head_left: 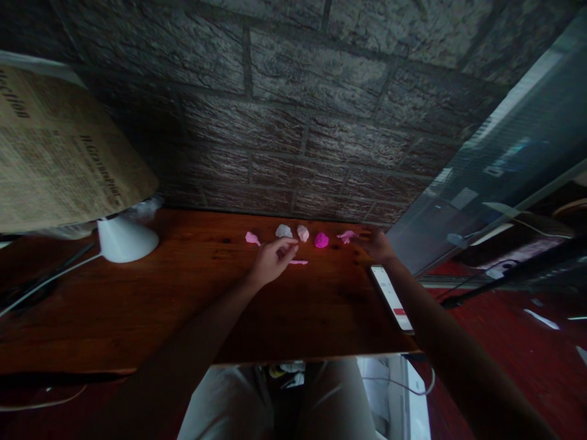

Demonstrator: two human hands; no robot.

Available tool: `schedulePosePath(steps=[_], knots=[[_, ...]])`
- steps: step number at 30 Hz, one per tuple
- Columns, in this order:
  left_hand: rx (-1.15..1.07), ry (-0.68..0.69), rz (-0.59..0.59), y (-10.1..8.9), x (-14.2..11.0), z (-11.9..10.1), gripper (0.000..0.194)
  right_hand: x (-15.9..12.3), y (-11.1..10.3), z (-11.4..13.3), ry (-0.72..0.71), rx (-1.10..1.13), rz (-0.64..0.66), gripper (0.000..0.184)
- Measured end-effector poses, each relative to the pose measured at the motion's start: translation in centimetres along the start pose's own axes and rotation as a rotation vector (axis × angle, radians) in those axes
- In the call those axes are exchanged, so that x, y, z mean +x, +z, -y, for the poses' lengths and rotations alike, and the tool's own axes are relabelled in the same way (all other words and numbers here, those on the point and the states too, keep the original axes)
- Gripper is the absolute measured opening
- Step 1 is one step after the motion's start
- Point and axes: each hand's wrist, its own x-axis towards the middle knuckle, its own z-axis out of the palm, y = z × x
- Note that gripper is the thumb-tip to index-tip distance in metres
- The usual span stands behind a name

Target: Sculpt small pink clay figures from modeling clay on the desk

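Several soft-looking lumps, like modelling clay, lie in a row near the wall. My left hand (pixel 271 260) is over the table with its fingers slightly bent and apart, nothing visible between them. Just beyond its fingertips are a white lump (pixel 283 231) and a pale pink lump (pixel 302 233). A thin pink strip (pixel 299 262) lies beside the hand, and a pink flattened piece (pixel 252 238) is to its left. Right of the middle sits a bright magenta ball (pixel 321 240). My right hand (pixel 376 245), in shadow, has its fingertips closed at an irregular pink clay piece (pixel 347 236).
On the wooden table (pixel 183 293), a phone (pixel 392 299) with a lit screen lies below my right wrist. A lamp with a white base (pixel 126 238) and newsprint shade (pixel 59 146) stands at left. A stone-patterned wall (pixel 275 122) rises behind the table.
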Motion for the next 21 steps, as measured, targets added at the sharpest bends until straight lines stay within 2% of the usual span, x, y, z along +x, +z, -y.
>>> schedulePosePath(steps=[2,4,8,11,14,17,19,21], knots=[[0.013,-0.002,0.005,0.0,0.0,-0.1,0.018,-1.8,-0.7,0.9,0.021,-0.037,-0.066,0.029],[0.031,-0.001,0.019,-0.1,-0.1,-0.3,0.018,-4.5,-0.9,2.0,0.002,-0.062,-0.062,0.023],[0.112,0.025,0.039,0.0,-0.3,-0.4,0.02,-10.5,-0.1,4.1,-0.038,-0.1,0.186,0.034],[0.175,0.038,0.052,0.0,-0.4,-0.5,0.022,-12.8,1.0,5.2,-0.031,-0.182,0.279,0.043],[0.274,0.043,0.044,-0.5,0.0,-0.4,0.022,-12.8,1.9,6.1,-0.049,-0.177,0.284,0.045],[0.493,0.033,-0.133,-2.1,0.6,0.3,0.016,-11.6,3.0,7.3,-0.111,-0.132,0.292,0.045],[0.626,-0.075,-0.281,-3.4,0.8,1.5,0.028,-10.3,3.9,8.5,-0.155,-0.111,0.31,0.045],[0.665,-0.215,-0.318,-4.6,0.9,3.0,0.045,-8.6,5.1,9.7,-0.185,-0.106,0.294,0.044]])
